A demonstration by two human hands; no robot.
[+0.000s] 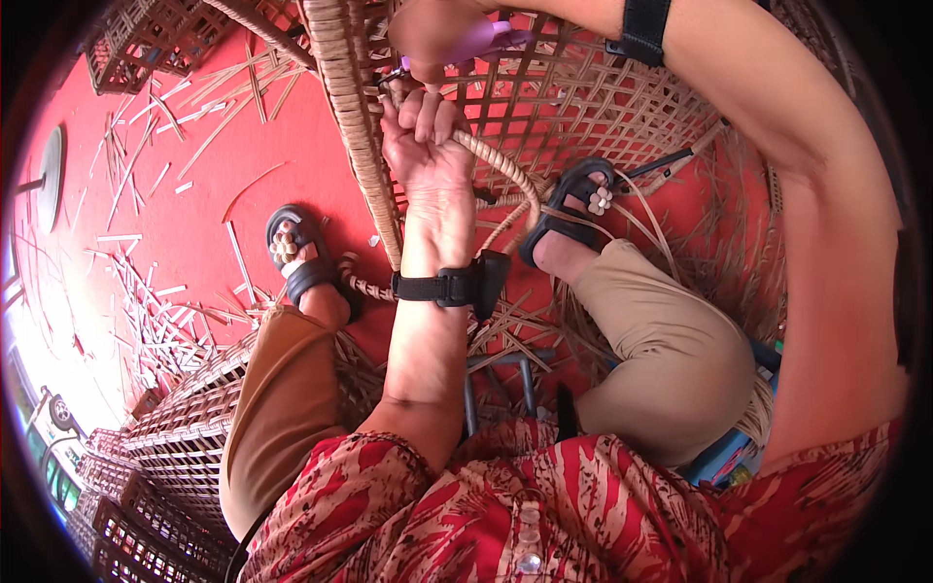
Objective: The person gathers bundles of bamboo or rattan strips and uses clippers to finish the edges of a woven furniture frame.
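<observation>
A large openwork woven basket (622, 102) lies before me, with a thick cane-wrapped edge (345, 107) running down its left side. My left hand (428, 131) is closed, fingers curled around a curved cane-wrapped rod (505, 170) at that edge. Just above it, my right hand (437, 34) is blurred but closed on a purple-handled tool (491, 41). The tool's dark metal tip (392, 75) reaches the wrapped edge by my left fingers. What the tip touches is too small to make out. Loose pale strips (646, 209) trail from the curved rod.
Cut cane scraps (160, 316) lie scattered over the red floor (209, 199). Woven baskets (190, 432) stand at the lower left, another (146, 53) at the upper left. Both my sandalled feet (301, 253) flank the work. A blue-grey metal frame (525, 384) is beneath me.
</observation>
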